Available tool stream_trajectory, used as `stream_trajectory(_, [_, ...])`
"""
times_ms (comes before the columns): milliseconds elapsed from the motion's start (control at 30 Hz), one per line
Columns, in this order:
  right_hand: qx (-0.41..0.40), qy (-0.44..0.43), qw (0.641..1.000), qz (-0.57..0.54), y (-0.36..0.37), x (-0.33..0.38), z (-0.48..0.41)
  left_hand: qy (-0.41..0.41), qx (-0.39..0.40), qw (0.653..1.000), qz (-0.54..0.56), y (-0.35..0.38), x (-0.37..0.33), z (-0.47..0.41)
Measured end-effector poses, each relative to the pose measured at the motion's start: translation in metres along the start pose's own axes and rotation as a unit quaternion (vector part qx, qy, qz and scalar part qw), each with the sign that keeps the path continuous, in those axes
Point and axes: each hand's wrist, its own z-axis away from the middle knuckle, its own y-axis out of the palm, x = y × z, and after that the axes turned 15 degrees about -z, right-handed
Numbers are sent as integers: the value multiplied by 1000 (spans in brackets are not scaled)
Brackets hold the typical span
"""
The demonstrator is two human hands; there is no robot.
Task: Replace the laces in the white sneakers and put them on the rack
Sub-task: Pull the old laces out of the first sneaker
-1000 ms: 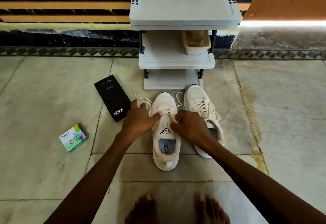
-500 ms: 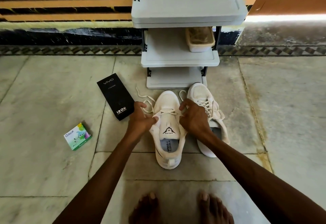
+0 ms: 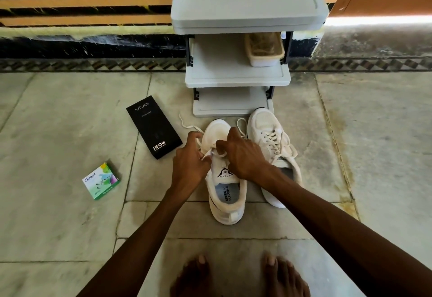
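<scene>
Lacing the near sneaker [image 3: 225,179]
Left hand [image 3: 190,163] and right hand [image 3: 243,154] each pinch the lace [image 3: 218,154], fingers clamped to thread eyelets.

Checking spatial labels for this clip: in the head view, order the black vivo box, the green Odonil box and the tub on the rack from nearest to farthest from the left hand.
1. black vivo box, on the floor just left of the left hand.
2. green Odonil box, farther left on the floor.
3. tub, on the middle shelf of the rack, ahead and right.
</scene>
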Motion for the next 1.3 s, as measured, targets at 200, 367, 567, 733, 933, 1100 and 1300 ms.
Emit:
stream_trajectory(200, [-131,250,887,-365,12,-22,-1,-20,-5,1000,-8,-1,-1,-2])
stream_trajectory(367, [-92,154,953,-243,-3,-9,2,-12,1,1000,-29,1,-4,-2])
stream_trajectory(567, [-113,7,993,-46,-6,3,-10,-20,-2,999,-31,1,-6,0])
stream_trajectory(733, [-61,-5,992,106,-3,10,-18,-18,-7,999,-36,4,-7,0])
stream_trajectory(933, [-173,-36,984,-16,-19,13,-26,2,1,998,-64,6,-9,2])
stream_trajectory(1100, [-231,132,668,-695,-55,-5,-38,3,4,997,-79,4,-10,3])
stream_trajectory(1300, [-185,231,651,-699,-38,-5,-34,2,3,998,-66,4,-8,3])
